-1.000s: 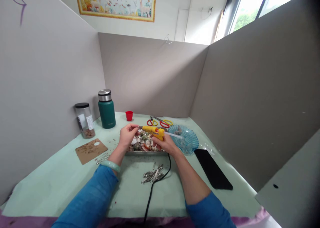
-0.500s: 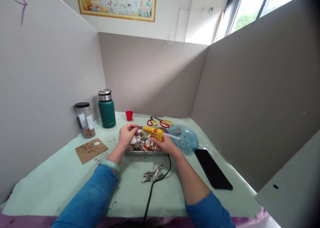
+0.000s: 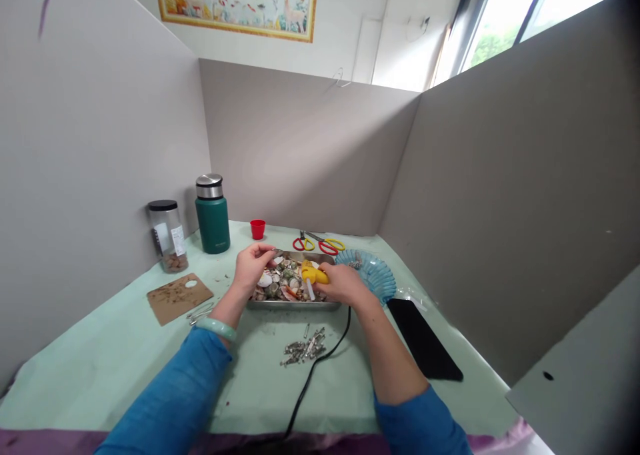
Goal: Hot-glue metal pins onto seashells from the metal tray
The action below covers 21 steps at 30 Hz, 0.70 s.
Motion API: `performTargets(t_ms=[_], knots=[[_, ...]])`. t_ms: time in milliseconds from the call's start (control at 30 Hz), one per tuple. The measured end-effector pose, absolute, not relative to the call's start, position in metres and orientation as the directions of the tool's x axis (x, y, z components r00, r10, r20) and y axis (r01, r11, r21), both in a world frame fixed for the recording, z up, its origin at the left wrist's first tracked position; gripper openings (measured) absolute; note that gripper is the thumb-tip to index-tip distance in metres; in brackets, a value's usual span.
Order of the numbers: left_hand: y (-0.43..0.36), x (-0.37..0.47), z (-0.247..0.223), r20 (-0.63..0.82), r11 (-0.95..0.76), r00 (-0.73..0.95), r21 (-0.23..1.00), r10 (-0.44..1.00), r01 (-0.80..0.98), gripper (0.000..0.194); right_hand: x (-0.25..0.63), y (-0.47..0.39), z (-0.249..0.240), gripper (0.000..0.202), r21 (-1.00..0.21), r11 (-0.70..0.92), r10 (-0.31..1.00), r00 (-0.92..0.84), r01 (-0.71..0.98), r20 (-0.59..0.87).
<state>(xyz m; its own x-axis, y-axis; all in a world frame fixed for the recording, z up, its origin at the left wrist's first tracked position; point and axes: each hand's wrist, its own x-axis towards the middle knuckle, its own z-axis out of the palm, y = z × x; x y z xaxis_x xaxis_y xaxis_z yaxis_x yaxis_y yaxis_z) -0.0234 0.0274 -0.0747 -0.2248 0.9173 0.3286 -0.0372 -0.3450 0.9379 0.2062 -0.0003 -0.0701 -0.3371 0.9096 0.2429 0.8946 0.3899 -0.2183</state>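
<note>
My right hand [image 3: 343,284] is wrapped round a yellow hot glue gun [image 3: 314,274], held over the right part of a metal tray [image 3: 295,305]. A pale glue stick [image 3: 311,290] sticks out of the gun's back end, and a black cord [image 3: 320,362] runs down the table. Shells [image 3: 287,278] of several kinds fill the tray. At the tray's left end, my left hand [image 3: 254,266] pinches a small dark piece that I cannot make out. Small metal clips or pins [image 3: 305,348] lie in a pile in front of the tray.
Blue shell-shaped dish [image 3: 377,275] and black flat slab [image 3: 425,342] sit at right. Scissors [image 3: 327,246] and a red cup [image 3: 257,229] stand behind. At left are a green flask [image 3: 213,222], a jar [image 3: 169,242] and brown cardboard [image 3: 175,298]. Grey partitions enclose the table.
The glue gun has swung away from my left hand; its glue stick now points towards me instead of to the right. My left hand stays pinched near the same spot.
</note>
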Motion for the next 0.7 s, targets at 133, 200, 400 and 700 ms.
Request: performTargets(t_ms=[133, 200, 400, 700], knots=[[0.027, -0.023, -0.074, 0.324, -0.344, -0.211, 0.936, 0.922, -0.069, 0.030, 0.207, 0.000, -0.063, 0.049, -0.334, 0.455, 0.889, -0.402, 0.825, 0.219], [0.027, -0.024, -0.075, 0.325, -0.346, -0.203, 0.935, 0.924, -0.076, 0.031, 0.211, 0.004, -0.059, 0.039, -0.371, 0.436, 0.898, -0.371, 0.820, 0.236], [0.025, -0.022, -0.074, 0.311, -0.332, -0.190, 0.939, 0.931, -0.088, 0.030, 0.213, 0.027, -0.066, 0.030, -0.052, 0.341, 0.938, -0.337, 0.939, 0.077], [0.025, -0.019, -0.076, 0.315, -0.331, -0.167, 0.940, 0.934, -0.079, 0.027, 0.215, 0.039, -0.091, 0.030, -0.102, 0.403, 0.912, -0.391, 0.909, 0.124]])
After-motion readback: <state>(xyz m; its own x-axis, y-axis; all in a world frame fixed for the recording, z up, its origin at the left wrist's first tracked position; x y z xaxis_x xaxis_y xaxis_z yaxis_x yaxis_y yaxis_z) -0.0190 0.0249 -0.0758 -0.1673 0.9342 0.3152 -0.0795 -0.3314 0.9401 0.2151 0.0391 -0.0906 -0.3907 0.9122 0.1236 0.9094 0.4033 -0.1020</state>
